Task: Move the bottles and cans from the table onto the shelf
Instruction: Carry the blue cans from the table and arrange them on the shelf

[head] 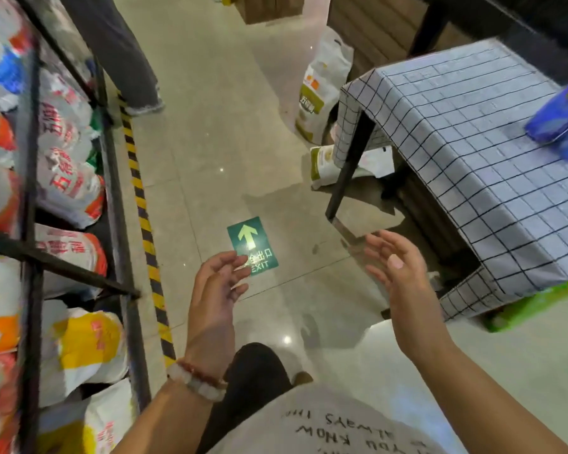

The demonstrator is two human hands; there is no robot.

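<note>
Now between loads: my left hand (215, 291) and right hand (399, 273) empty, fingers loosely spread. Blurred blue bottle (558, 121) on checked table (456, 132). Next, I judge: turn right, grasp, carry to shelf (30, 191).

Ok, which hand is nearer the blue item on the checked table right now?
Right. The right hand hangs open over the floor just off the table's near corner; the blue item lies far up the tabletop. The left hand is farther left, over the exit sign.

2 empty hands, 1 table (466, 132), 1 shelf (30, 198), 1 blue package (554, 122), 1 exit sign (252, 245), 2 floor sacks.
</note>
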